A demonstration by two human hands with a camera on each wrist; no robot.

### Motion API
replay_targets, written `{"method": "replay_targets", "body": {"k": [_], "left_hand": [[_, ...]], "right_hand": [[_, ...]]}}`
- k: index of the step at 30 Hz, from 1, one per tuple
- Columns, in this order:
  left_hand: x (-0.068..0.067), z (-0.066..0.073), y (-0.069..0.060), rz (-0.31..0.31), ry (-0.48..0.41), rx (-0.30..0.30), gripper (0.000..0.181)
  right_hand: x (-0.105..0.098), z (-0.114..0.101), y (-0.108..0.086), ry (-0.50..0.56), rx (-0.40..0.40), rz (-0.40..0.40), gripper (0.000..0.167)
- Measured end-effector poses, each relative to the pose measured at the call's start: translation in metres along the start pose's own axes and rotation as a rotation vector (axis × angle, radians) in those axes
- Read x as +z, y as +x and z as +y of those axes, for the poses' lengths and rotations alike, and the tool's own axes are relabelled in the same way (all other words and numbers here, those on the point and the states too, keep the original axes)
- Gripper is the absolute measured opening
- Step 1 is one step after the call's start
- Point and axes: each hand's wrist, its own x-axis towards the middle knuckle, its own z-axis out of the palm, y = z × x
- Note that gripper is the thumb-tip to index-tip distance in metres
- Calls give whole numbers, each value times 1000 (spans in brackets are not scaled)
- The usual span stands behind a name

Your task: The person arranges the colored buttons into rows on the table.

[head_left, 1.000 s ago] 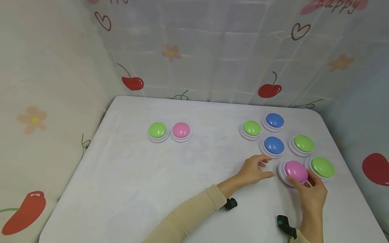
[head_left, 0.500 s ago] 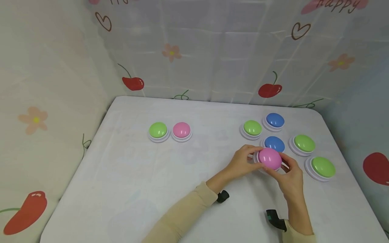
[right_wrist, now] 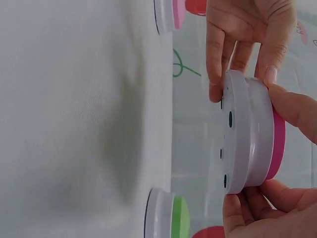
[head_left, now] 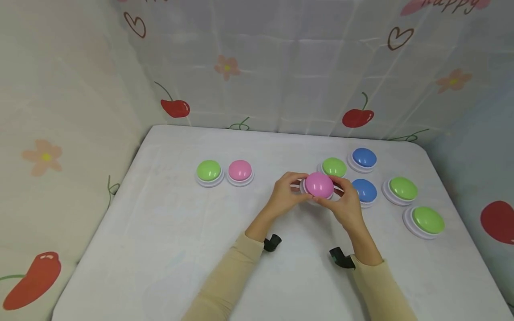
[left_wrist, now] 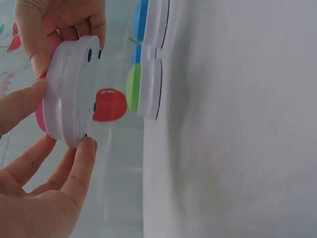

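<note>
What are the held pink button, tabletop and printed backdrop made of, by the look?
Held pink button: likely hard plastic, glossy; bright highlight on top, smooth shiny white base.
Tabletop: matte white, possibly cloth-covered; faint fine texture, no sharp reflections.
Printed backdrop: perhaps plastic sheet or coated fabric; slight sheen, creases.

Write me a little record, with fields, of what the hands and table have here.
Left hand: grips one side of the pink button
Right hand: grips its other side
Held where: raised above the white table
Underside: dark spots
Table, left: a green button beside a second pink button
Table, right: two blue buttons and three more green buttons
Backdrop: printed cherries and flowers
</note>
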Motion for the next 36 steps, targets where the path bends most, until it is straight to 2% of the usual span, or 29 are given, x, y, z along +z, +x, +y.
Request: {"method": "replay_targets", "body": {"k": [5, 9, 15, 21, 30, 36], "left_hand": [[-23, -10, 4, 100, -11, -59, 54], [-34, -17, 6, 210, 17, -120, 55], [-40, -26, 8, 368, 39, -191, 54], [-41, -35, 9, 468, 58, -201, 47], [-40, -44, 7, 545, 224, -216, 37], [-40, -45, 7, 554, 255, -225, 38]], "right_hand": [[28, -2, 29, 63, -23, -66, 75], [48, -6, 49, 111, -5, -114, 74], [73, -8, 72, 124, 31, -182, 74], [91, -6, 88, 133, 51, -243, 74], [105, -2, 98, 130, 76, -314, 72], [108, -3, 100, 108, 66, -322, 72]]}}
